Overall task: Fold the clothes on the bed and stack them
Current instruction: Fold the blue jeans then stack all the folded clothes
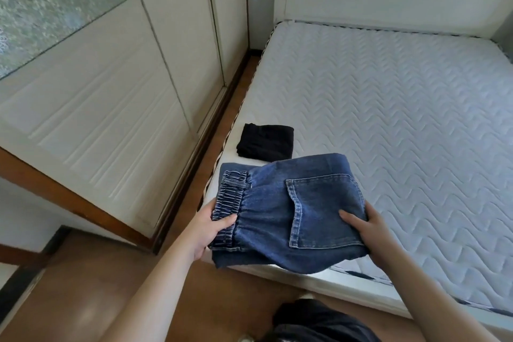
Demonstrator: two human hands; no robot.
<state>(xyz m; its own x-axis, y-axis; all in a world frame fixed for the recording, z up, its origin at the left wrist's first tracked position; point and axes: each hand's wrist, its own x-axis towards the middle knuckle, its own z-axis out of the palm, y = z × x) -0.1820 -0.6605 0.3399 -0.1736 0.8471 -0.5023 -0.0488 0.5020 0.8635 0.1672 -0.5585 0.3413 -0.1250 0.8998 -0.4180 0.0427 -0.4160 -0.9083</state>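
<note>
Step in hand, as judged: carrying the folded blue denim jeans (288,214) to the folded black garment (266,142) and setting them squarely on top; best kept level, layers pinched together. Left hand (206,230) grips the elastic waistband, thumb on top; right hand (366,228) clamps the opposite edge. Jeans held just nearer than the black garment, over the corner of the white quilted mattress (402,108); back pocket faces up.

Lighting: soft, even daylight, fairly bright; white mattress (388,108) palest toward its far right side. Shadows: faint. Glare: mild sheen on floor left of mattress. Blur: wardrobe panels at left smeared. Distortion: wide-angle bowing of straight lines at frame edges
</note>
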